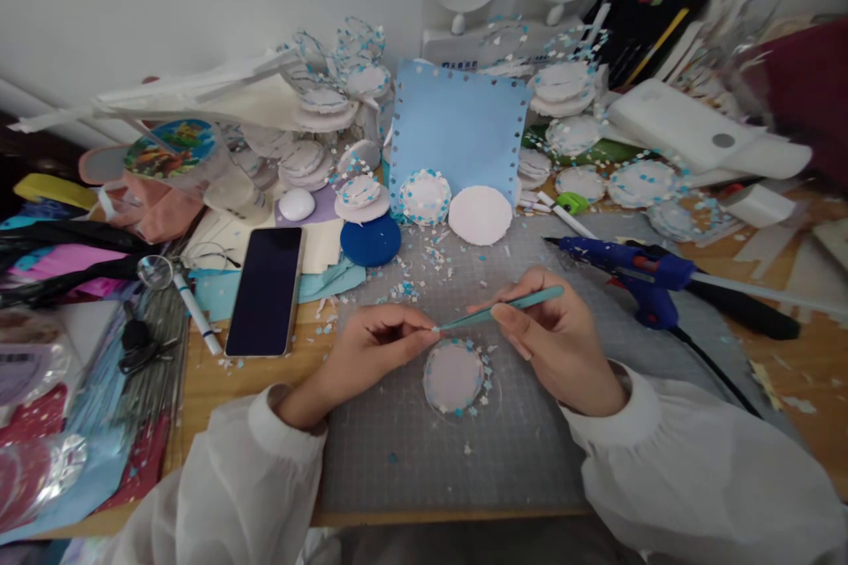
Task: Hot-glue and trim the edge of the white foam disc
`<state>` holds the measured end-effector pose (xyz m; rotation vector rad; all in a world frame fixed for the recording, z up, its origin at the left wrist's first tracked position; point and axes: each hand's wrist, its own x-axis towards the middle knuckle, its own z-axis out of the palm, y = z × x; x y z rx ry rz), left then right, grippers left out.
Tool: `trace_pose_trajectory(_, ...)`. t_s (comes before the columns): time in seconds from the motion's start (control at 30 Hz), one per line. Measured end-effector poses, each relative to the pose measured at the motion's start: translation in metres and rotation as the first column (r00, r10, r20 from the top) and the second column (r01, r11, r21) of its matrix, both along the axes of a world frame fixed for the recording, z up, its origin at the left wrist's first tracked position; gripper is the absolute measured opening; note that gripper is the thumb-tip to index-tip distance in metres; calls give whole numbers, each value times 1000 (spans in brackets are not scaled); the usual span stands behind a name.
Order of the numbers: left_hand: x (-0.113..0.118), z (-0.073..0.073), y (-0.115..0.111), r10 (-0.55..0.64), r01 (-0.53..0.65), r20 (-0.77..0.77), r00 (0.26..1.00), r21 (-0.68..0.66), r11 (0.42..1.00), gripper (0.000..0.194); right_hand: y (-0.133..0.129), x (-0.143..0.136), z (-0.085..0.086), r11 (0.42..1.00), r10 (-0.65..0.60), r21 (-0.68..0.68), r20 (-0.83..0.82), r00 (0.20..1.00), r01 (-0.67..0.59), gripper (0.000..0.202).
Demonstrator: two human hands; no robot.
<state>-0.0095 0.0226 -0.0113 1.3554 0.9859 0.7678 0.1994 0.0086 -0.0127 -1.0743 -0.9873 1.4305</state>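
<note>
My right hand holds light teal tweezers between thumb and fingers, their tips pointing left. Those tips meet the fingertips of my left hand, which pinch a tiny whitish piece. Just below the fingertips, a round white disc edged with small blue and white pieces lies on the grey cutting mat. Behind my hands stand a decorated white disc and a plain white scalloped disc, both in front of an upright light blue card.
A blue glue gun with its cable lies at the right. On the left are a phone, a magnifier and keys. A dark blue round pad and scattered bits sit mid-table, with stacked discs behind.
</note>
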Motion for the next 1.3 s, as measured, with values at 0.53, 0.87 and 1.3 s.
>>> trace_pose_trajectory(0.53, 1, 0, 0, -1, 1, 9, 1000, 16, 1000, 19, 0, -1, -1, 1000, -8, 3, 40, 999, 8, 29)
trace_pose_trajectory(0.87, 0, 1, 0, -19, 19, -6, 1000, 0, 1000, 19, 1, 0, -1, 999, 7, -33, -5, 1000, -7, 26)
trace_pose_trajectory(1.3, -2, 0, 0, -22, 23, -44, 999, 28, 999, 19, 2, 3, 3, 981, -149, 145, 130, 980, 130, 20)
